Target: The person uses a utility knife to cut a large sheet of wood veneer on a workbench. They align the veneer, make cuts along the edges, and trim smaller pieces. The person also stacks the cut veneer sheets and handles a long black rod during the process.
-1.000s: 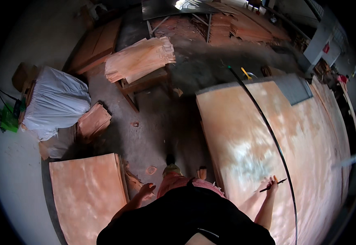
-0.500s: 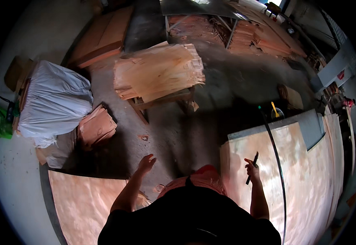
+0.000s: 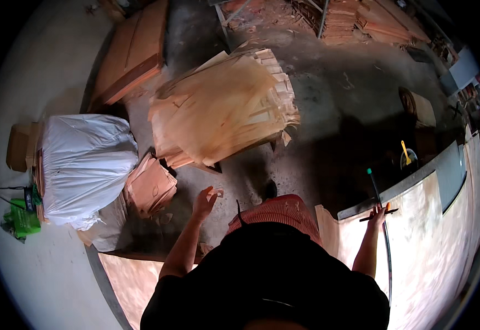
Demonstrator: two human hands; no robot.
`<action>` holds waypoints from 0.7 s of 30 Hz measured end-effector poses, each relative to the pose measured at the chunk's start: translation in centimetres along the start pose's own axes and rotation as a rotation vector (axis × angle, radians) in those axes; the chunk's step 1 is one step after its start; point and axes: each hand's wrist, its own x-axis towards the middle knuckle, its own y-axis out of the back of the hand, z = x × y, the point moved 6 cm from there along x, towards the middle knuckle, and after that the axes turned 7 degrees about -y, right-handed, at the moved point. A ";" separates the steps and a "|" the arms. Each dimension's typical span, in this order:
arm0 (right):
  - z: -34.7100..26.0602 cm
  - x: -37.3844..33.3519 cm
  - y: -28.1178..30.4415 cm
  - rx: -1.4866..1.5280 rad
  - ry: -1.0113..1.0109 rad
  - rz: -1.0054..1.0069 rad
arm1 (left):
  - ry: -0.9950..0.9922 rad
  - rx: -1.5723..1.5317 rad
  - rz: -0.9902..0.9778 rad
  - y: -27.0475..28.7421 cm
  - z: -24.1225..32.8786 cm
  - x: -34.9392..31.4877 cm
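My left hand is held out over the floor with its fingers apart and nothing in it; an orange patch shows at a fingertip. Closest to it are the stack of reddish wood sheets on the floor and the big pile of pale veneer sheets. My right hand is closed around a slim black knife-like tool, which lies roughly level across the fingers. Below that hand are a black rod with a green tip and a broad pale wood sheet.
A white-covered bundle stands at the left, beside a green bag. Long brown boards lie at the far left. At the right are a bucket with a yellow-handled tool and a rolled sheet. More stacked sheets lie far back.
I have moved forward, so the veneer pile looks nearer and larger. My right hand has turned the black tool from near upright to level and is now over the rod.
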 end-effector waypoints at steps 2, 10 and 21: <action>-0.1 2.4 -1.4 -0.081 -0.125 -0.056 | -0.133 0.165 0.075 1.0 0.0 3.0; -11.7 10.0 -3.4 -0.154 0.379 -0.194 | -0.542 0.662 0.119 -2.3 10.5 21.3; 11.7 -18.2 -35.4 -0.520 -0.152 -0.604 | -0.680 0.361 0.185 5.9 5.1 24.2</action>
